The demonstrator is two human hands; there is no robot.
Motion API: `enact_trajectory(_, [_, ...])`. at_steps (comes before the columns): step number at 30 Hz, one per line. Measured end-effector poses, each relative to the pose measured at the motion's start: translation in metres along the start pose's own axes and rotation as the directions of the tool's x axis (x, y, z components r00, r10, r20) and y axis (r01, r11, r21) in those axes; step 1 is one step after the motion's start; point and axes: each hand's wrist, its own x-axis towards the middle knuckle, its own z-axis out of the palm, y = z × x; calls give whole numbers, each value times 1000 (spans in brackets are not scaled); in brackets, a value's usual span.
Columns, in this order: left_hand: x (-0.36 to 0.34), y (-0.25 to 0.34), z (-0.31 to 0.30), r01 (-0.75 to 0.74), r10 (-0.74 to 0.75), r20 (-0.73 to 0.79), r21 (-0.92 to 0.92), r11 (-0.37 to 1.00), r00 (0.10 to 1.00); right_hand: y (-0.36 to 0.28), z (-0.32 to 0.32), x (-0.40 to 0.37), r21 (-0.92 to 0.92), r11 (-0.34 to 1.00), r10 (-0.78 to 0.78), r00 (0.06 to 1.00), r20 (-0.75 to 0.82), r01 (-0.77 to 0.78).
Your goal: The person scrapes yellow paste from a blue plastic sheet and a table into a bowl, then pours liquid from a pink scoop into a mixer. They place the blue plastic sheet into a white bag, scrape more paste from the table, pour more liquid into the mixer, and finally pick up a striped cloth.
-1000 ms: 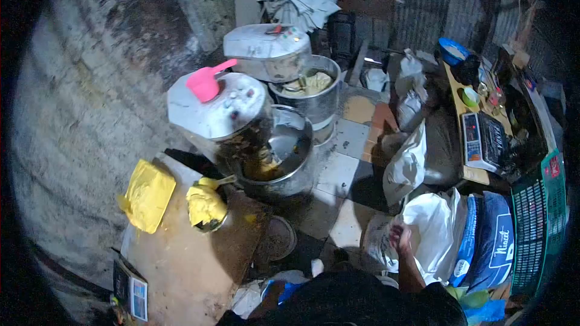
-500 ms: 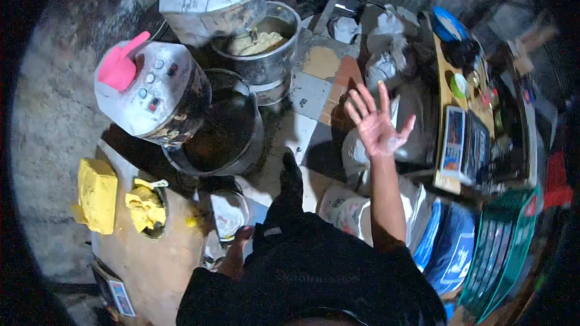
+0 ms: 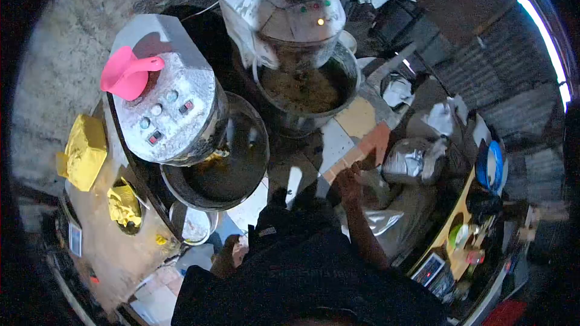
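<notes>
My right hand (image 3: 349,182) hangs in shadow in front of my body, above the floor tiles. Its fingers look loosely bent and apart, with nothing visible in them. Low at my left side is my left hand (image 3: 232,252), near a round white-lined container (image 3: 197,227); its fingers are mostly hidden. Ahead of me stands the nearer mixer (image 3: 166,93), its large dark bowl (image 3: 263,172) below the head. A pink dipper (image 3: 128,74) rests on top. The farther mixer (image 3: 290,9) has a glowing orange light above its metal bowl (image 3: 353,87).
On the left table (image 3: 115,253) are a yellow block (image 3: 86,152) and a tub of soft yellow stuff (image 3: 125,204). Sacks (image 3: 414,163) line the right side. A right-hand table (image 3: 456,220) carries a scale (image 3: 429,268) and a blue basin (image 3: 489,169).
My right hand has dropped from a raised, spread-finger pose and moved left. The view has shifted, bringing the mixers nearer. An orange light now shows on the farther mixer.
</notes>
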Motion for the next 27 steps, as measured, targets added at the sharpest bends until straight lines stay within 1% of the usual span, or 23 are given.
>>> enact_trajectory(1, [7,7,15,-14,14,0,-38,999,1000,4,30,34,-468,879,-23,972,-234,-92])
enact_trajectory(2, [11,11,29,-47,46,-5,-75,996,999,4,45,69,-792,548,-146,901,-409,-270])
enact_trajectory(3, [12,16,44,-100,99,-11,-89,991,995,-4,34,99,-857,413,-96,921,-377,-308])
enact_trajectory(4, [18,12,56,-274,274,-10,23,962,962,-26,-25,122,-817,496,105,955,-278,-293])
enact_trajectory(5, [23,8,68,-435,440,-9,136,890,898,-29,-27,143,-865,409,132,957,-260,-292])
enact_trajectory(6, [78,-25,63,-458,432,-315,-8,889,845,-30,-27,165,-905,320,159,957,-241,-281])
enact_trajectory(7, [53,-23,86,-465,376,-374,-184,866,848,-39,-52,184,-935,271,225,959,-169,-229])
enact_trajectory(8, [37,-15,114,-447,317,-378,-333,831,870,-48,-75,203,-959,231,289,952,-96,-167])
enact_trajectory(9, [38,-25,127,-422,260,-369,-475,772,892,-57,-68,224,-985,-137,419,907,40,107])
enact_trajectory(10, [10,-32,188,-678,445,-576,-282,679,686,-63,-58,241,-808,-420,565,816,123,413])
enact_trajectory(11, [22,-63,212,-671,401,-615,-299,678,679,-66,-19,253,-826,-393,576,809,122,405])
enact_trajectory(12, [35,-96,234,-666,356,-652,-315,676,669,-73,37,270,-907,-253,695,715,73,338])
enact_trajectory(13, [34,-114,263,-605,276,-654,-350,716,704,-78,63,287,-961,-121,801,597,53,248])
enact_trajectory(14, [25,-122,298,-519,180,-636,-398,757,750,-73,-15,291,-884,-92,855,492,166,459])
enact_trajectory(17, [10,-162,389,-362,6,-591,-486,795,807,-69,-16,329,-901,-65,888,436,143,428])
enact_trajectory(18, [4,-171,414,-335,-27,-581,-506,795,813,-63,-34,339,-893,-178,855,514,69,414])
enact_trajectory(19, [-3,-178,433,-323,-57,-584,-524,788,809,-58,-51,346,-893,-160,869,489,75,421])
enact_trajectory(21, [-9,-187,463,-294,-102,-577,-552,781,811,-52,-70,355,-885,-344,777,624,-82,312])
enact_trajectory(22, [-11,-190,472,-292,-112,-579,-558,777,807,-57,-75,353,-877,-382,759,640,-119,290])
enact_trajectory(23, [-13,-192,477,-294,-123,-584,-566,771,803,-62,-79,346,-881,-374,766,631,-118,290])
enact_trajectory(25, [-17,-189,482,-303,-126,-593,-569,765,795,-79,-99,324,-882,-425,799,543,-259,203])
enact_trajectory(26, [-18,-187,483,-310,-126,-598,-570,761,791,-89,-102,309,-883,-425,799,541,-262,199])
enact_trajectory(27, [-19,-184,485,-317,-127,-604,-571,757,787,-102,-97,297,-852,-366,830,545,-116,375])
